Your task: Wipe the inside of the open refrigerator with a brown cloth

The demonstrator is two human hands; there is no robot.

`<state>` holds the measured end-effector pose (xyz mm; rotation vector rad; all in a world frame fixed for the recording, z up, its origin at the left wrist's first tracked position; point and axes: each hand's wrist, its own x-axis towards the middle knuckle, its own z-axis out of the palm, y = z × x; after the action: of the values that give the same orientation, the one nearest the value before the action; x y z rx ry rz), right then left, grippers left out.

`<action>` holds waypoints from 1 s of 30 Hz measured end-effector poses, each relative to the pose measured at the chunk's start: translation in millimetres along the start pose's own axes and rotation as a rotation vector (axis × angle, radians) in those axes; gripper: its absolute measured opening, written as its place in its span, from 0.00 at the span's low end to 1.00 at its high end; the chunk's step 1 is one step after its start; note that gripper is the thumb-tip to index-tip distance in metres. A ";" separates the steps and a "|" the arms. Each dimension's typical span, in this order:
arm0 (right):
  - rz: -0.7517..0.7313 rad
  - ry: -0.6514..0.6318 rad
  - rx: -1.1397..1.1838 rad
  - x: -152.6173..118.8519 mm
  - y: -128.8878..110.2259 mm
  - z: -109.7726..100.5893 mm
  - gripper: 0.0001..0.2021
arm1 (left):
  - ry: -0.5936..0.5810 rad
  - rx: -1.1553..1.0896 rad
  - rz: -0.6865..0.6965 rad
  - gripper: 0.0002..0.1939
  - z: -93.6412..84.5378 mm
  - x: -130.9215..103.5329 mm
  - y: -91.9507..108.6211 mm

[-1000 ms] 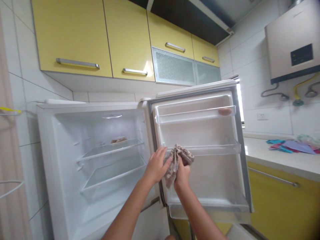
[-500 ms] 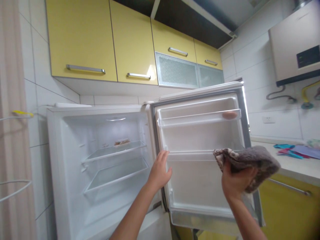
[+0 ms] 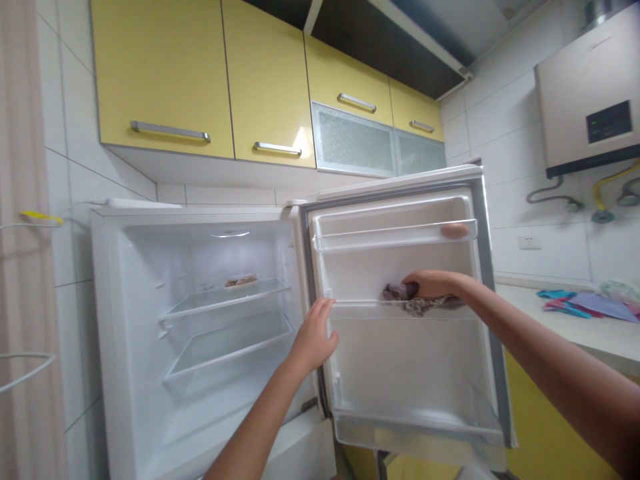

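A fridge stands with its door swung wide to the right. My right hand is closed on a brown patterned cloth, pressed down into the clear middle door shelf. Part of the cloth shows through the shelf's front. My left hand is at the left end of that same shelf, fingers stretched out and thumb apart; its fingertips seem to touch the shelf's edge. On the upper door shelf lies an egg-like brown thing at the right end.
Inside the fridge, a small package sits on the upper glass shelf, above a lower glass shelf. Yellow cabinets hang overhead. Coloured cloths lie on the counter at right, below a water heater.
My right hand has carried the cloth from in front of the door up and left into the middle door shelf. My left hand has stayed at the shelf's left end.
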<state>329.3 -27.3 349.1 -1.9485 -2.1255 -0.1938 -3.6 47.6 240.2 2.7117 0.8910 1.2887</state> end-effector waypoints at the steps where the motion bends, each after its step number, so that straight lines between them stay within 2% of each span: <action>1: -0.024 -0.041 0.008 6.8 -4.7 -0.2 0.13 | -0.009 0.003 -0.003 0.35 -0.6 0.7 0.3; 4: -0.069 -0.134 0.017 27.7 -25.0 3.4 0.11 | -0.033 0.008 -0.005 0.35 -1.8 2.2 0.4; 7: -0.119 -0.166 0.022 55.0 -59.8 13.3 0.12 | -0.045 0.015 0.000 0.35 -1.7 2.1 -0.3; 11: -0.173 -0.107 0.057 93.8 -114.9 35.3 0.18 | -0.042 0.013 0.001 0.37 0.1 0.8 -1.3; 14: -0.170 -0.073 0.108 107.6 -134.5 46.4 0.25 | -0.053 0.038 0.007 0.37 0.9 -0.1 -0.5; 17: -0.193 -0.123 0.175 104.3 -125.7 45.6 0.27 | -0.060 0.097 0.014 0.37 -0.2 -1.6 2.6; 22: -0.243 -0.262 0.215 80.7 -90.3 31.1 0.18 | -0.057 0.201 -0.001 0.36 -5.9 -4.8 9.6; 30: -0.205 -0.280 0.142 20.4 -37.4 2.9 0.08 | -0.067 0.264 -0.015 0.35 -15.1 -7.2 10.2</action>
<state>290.4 -10.5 354.6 -1.7628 -2.4407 0.2006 -12.9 32.1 247.6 2.9146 1.1470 1.1441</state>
